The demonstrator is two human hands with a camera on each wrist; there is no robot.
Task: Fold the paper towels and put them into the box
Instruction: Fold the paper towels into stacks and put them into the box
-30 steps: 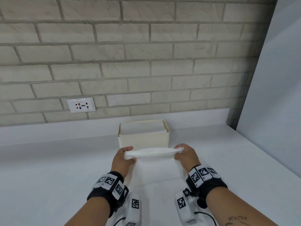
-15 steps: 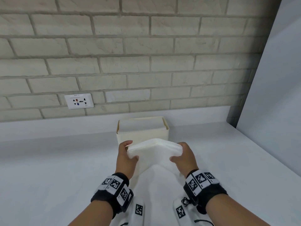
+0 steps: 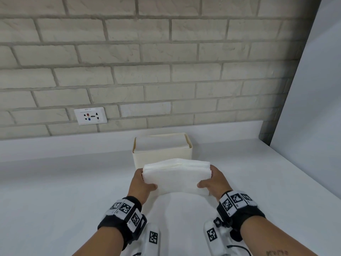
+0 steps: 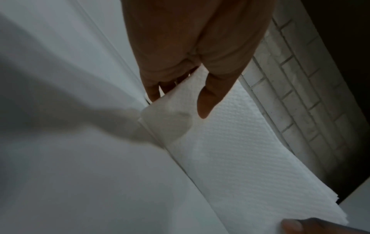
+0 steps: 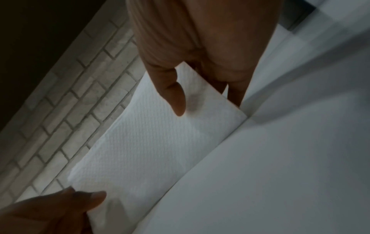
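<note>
A folded stack of white paper towels point(image 3: 177, 175) is held level just in front of a cream box point(image 3: 162, 157) at the back of the white counter. My left hand point(image 3: 143, 183) pinches its left end, thumb on top and fingers underneath. My right hand point(image 3: 214, 182) pinches the right end the same way. The box holds a white folded stack point(image 3: 161, 144) that reaches up to its rim. In the left wrist view the thumb lies on the embossed towel point(image 4: 230, 150). The right wrist view shows the same towel point(image 5: 144, 145), with the right thumb on it.
More white towel point(image 3: 177, 218) lies flat on the counter point(image 3: 55, 191) between my forearms. A brick wall with a white socket plate point(image 3: 90, 115) stands behind the box. A white panel point(image 3: 317, 100) rises at the right edge.
The towel edge that both hands held up has been folded over into a thicker, flat stack. It is now held level in front of the box.
</note>
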